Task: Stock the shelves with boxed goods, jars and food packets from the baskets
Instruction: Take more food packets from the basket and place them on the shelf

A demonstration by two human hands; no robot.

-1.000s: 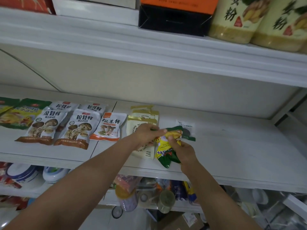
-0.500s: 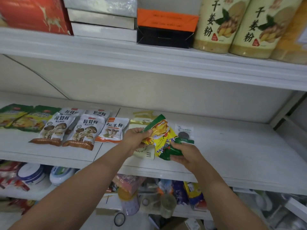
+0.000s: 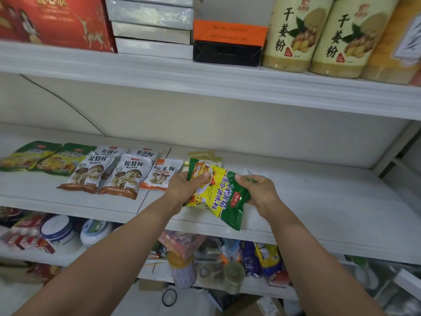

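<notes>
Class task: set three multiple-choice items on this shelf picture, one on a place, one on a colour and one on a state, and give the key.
1. Where does the orange-and-black box stand?
A. On the upper shelf, between the stacked grey boxes and the jars.
B. On the floor.
C. In a basket.

2. What colours is the packet being held?
A. Red and white.
B. Green and yellow.
C. Plain blue.

3. How is that packet held?
A. It lies untouched.
B. One hand alone pinches it.
C. The left hand and the right hand both grip it.

Key:
1 A, it sits beside the jars up top.
2 B, it has green edges round a yellow panel.
3 C, fingers of both hands curl on its ends.
</notes>
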